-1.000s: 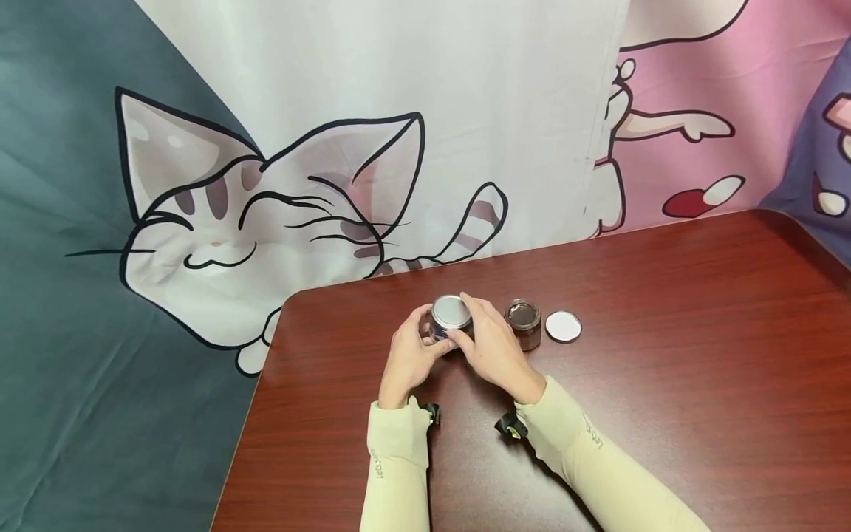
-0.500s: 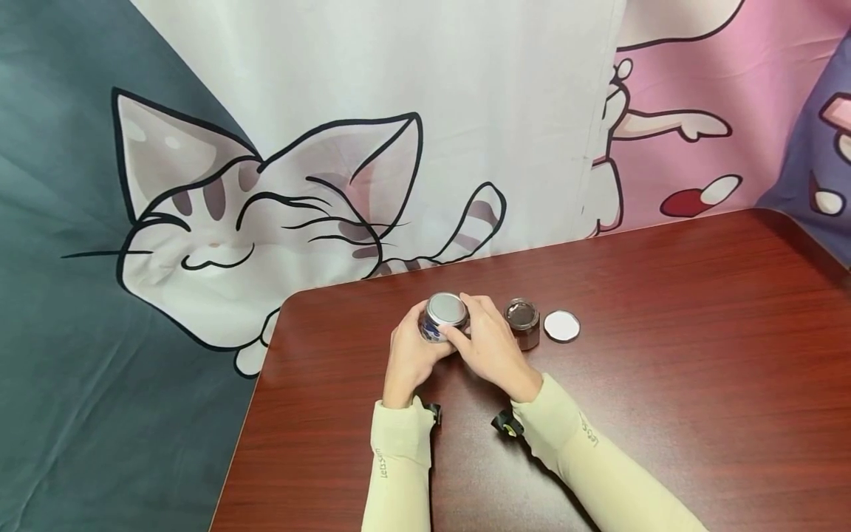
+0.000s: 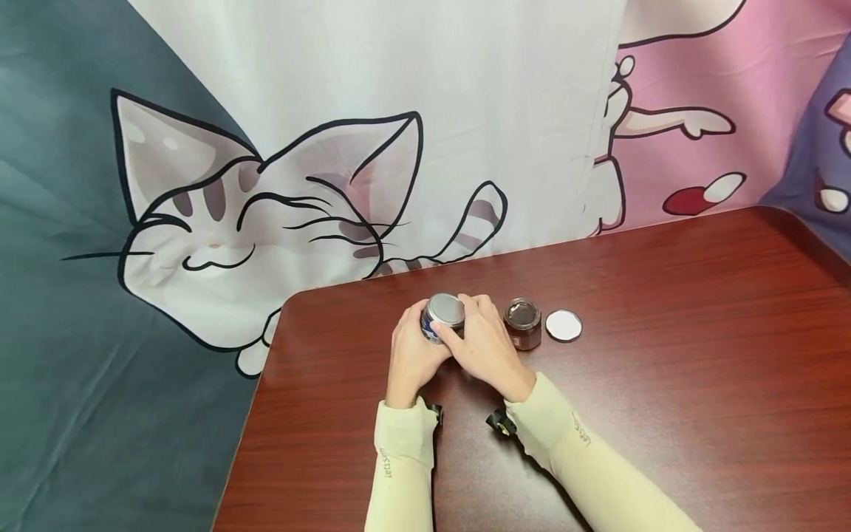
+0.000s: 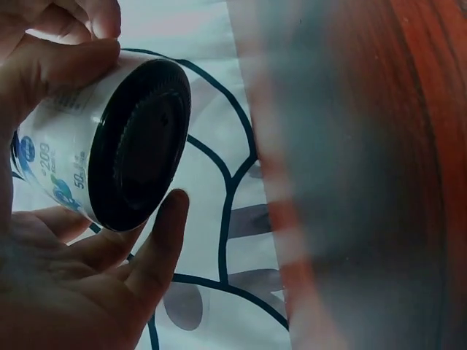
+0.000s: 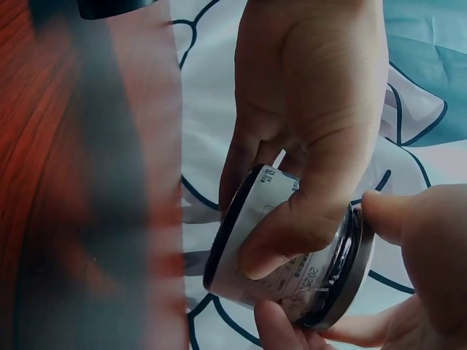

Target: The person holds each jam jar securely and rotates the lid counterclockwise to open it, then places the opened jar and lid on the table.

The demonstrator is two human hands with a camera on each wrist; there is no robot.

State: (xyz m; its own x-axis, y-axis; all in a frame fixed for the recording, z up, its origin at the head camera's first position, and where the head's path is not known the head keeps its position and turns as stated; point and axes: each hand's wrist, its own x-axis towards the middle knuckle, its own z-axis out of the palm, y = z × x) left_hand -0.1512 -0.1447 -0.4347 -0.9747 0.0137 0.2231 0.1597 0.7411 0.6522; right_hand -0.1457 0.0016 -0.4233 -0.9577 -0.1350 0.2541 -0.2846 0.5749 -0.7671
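In the head view a small jar (image 3: 432, 327) with a silver lid (image 3: 444, 309) sits between both hands. My left hand (image 3: 414, 349) grips its body from the left. The right hand (image 3: 488, 343) lies over the lid, thumb on the near rim and fingers on the right side. The left wrist view shows the jar's blue-and-white label (image 4: 62, 146) and its dark underside (image 4: 146, 146), lifted and tilted. Seen by the right wrist camera, the left thumb (image 5: 277, 251) presses the label, while right-hand fingertips touch the lid (image 5: 357, 270).
Right of the hands stands a dark jar (image 3: 523, 325) with its top uncovered. Beside it a round white-faced lid (image 3: 564, 326) lies on the reddish wooden table (image 3: 678, 355). A fabric backdrop (image 3: 532, 148) with cartoon cats hangs behind the table's far edge.
The held jar has shifted slightly left. My right hand has moved left with its thumb sliding along the lid's near rim, while the left hand keeps its grip. The dark jar stays put.
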